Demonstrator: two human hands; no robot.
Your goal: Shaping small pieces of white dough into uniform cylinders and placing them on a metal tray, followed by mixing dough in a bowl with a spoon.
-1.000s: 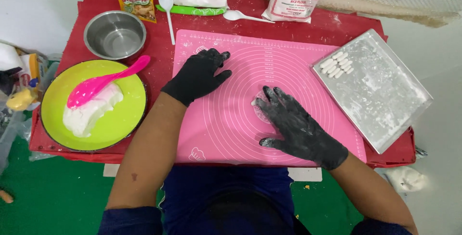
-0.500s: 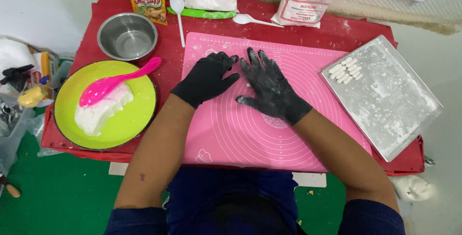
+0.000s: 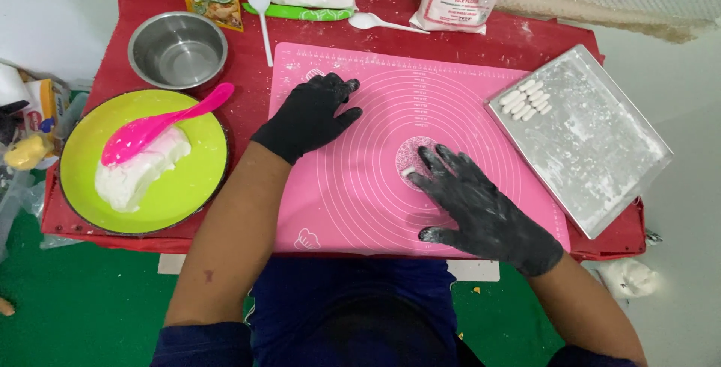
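We note the right hand point(image 3: 481, 213), black-gloved and flour-dusted, lying flat on the pink mat point(image 3: 360, 209), fingers spread apart, fingertips on a small white dough piece point(image 3: 408, 172) near the mat's centre. The left hand point(image 3: 309, 115) rests on the mat's far left part, fingers loosely curled, clasping nothing. Far right: metal tray point(image 3: 601, 157) with dough pieces. Left: green plate point(image 3: 188, 187), pink spoon point(image 3: 161, 123).

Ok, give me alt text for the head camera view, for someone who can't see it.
Two black-gloved hands rest on a pink baking mat: the right hand flat over a small white dough piece, the left hand loosely curled. A green plate of dough sits left, a floured metal tray right.
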